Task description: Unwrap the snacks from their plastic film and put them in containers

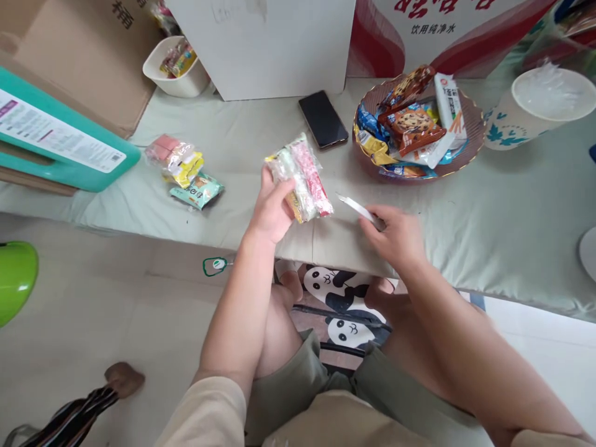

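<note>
My left hand (271,208) grips a clear plastic bag of wrapped snacks (302,177), held just above the pale green tablecloth (488,211). My right hand (395,234) is closed on a thin white strip (357,207) that points toward the bag. A round basket (474,118) full of cookie and candy packets stands behind my right hand. A black phone (323,118) lies flat behind the bag.
Several small snack packets (186,171) lie at the left of the table. A white tub (174,65), a white box (270,43), a teal-edged board (60,143) and a lidded paper cup (540,105) stand around. A panda cushion (344,304) sits under my knees.
</note>
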{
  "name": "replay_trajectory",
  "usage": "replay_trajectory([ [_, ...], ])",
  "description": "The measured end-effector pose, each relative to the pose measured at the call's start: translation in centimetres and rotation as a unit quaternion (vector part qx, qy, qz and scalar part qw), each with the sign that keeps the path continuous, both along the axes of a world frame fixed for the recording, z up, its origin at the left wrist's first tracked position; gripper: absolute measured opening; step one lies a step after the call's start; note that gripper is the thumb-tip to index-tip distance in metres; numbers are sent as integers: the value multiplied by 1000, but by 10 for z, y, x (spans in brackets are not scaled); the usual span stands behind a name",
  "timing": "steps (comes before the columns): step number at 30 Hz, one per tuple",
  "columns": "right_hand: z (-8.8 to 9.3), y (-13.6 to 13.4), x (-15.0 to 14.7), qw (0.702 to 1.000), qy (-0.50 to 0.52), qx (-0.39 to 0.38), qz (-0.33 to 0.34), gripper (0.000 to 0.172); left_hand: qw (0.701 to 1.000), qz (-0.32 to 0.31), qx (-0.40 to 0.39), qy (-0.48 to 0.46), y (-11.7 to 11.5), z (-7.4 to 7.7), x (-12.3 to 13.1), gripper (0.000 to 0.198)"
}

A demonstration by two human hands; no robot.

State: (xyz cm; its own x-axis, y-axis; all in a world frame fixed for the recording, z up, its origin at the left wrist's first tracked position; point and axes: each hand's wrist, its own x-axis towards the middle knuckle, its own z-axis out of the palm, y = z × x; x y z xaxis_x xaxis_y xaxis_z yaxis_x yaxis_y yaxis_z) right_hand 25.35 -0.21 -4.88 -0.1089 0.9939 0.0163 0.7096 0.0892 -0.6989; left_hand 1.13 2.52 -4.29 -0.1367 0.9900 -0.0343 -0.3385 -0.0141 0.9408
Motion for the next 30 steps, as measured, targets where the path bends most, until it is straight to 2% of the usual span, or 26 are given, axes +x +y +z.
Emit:
replay_trajectory([
  [3,-10,-1,6,988,-82,127,-31,28,998,-53,17,39,-4,-6,5,99],
  [4,-12,-2,6,986,-69,152,-25,26,996,-65,27,51,-5,-8,7,104],
  [6,-16,-4,3,987,12,159,5,22,993,-86,37,78,-7,-12,14,104],
  [8,-19,-4,-4,983,139,111,32,29,985,-115,42,121,-9,-16,22,90],
  [10,-22,0,-10,966,252,52,29,43,970,-145,64,183,-11,-20,31,69],
  [12,-23,7,-15,950,311,25,18,50,950,-148,103,255,-13,-23,38,51],
  [13,-23,11,-16,946,323,23,10,48,939,-140,118,290,-13,-24,40,47],
  [17,-15,18,-18,938,344,28,-38,19,903,-107,121,398,-15,-23,41,44],
  [19,-12,19,-19,926,374,14,-43,14,885,-98,132,435,-15,-23,39,40],
  [22,-10,23,-21,889,454,-32,-51,19,858,-77,166,479,-13,-25,34,36],
  [26,-6,32,-21,823,557,-94,-54,30,826,-86,209,516,-9,-28,32,54],
  [28,-2,36,-21,807,576,-133,-17,31,820,-74,228,520,-7,-27,33,58],
  [30,2,37,-21,807,570,-153,21,31,825,-49,236,511,-6,-23,35,49],
])
